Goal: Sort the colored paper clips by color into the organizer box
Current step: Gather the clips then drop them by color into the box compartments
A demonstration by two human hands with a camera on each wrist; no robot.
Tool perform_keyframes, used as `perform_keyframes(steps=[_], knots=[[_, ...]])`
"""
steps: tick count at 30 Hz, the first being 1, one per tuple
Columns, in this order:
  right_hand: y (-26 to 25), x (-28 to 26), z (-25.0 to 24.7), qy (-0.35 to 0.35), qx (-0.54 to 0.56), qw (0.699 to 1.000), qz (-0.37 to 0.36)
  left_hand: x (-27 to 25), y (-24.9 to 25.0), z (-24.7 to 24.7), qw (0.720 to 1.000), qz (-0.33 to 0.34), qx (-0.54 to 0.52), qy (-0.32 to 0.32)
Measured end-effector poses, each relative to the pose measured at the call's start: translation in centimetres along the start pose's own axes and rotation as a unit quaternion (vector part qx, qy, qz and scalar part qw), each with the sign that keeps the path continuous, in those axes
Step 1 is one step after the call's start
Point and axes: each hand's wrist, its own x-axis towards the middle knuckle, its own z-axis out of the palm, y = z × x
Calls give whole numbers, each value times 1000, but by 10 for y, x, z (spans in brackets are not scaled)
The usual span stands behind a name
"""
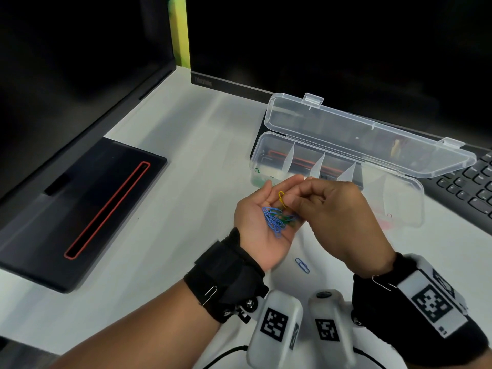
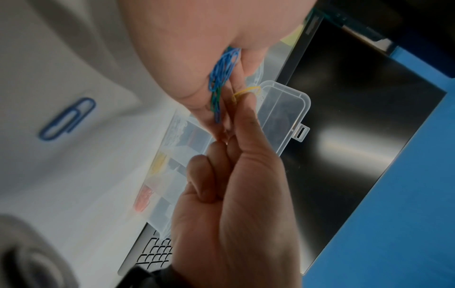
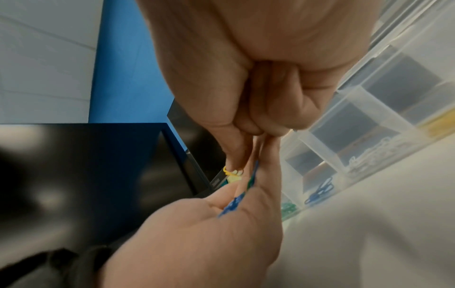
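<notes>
Yellow clip (image 1: 281, 198) pinched above the pile

Your right hand (image 1: 338, 217) pinches the yellow clip between thumb and forefinger, just above your left hand (image 1: 262, 225), which lies palm-up with fingers relaxed, cupping the blue and green clips (image 1: 275, 219). Lift it straight clear so it snags nothing, keep the left palm level, then drop it into the yellow compartment of the box (image 1: 399, 182) just beyond. One blue clip (image 1: 302, 265) waits on the table (image 1: 186, 182).

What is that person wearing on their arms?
Both arms are bare, with no sleeves. Each wrist has a black strap holding a white camera box with a black-and-white square code. A silver clip sits on the straps, and a black cable trails below.
</notes>
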Motion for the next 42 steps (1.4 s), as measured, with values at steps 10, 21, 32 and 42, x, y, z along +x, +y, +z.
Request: perform_keyframes(steps=[10,21,32,42], knots=[[24,-26,-25,-72,482,847,211,1,-5,-4,997,-67,23,-15],[55,-36,-44,89,578,773,246,-3,-13,-1,992,-98,73,-28],[34,8,-80,159,470,852,170,-2,-14,2,991,-106,81,-24],[17,45,-59,215,200,951,98,-2,-13,-1,991,-101,83,-28]])
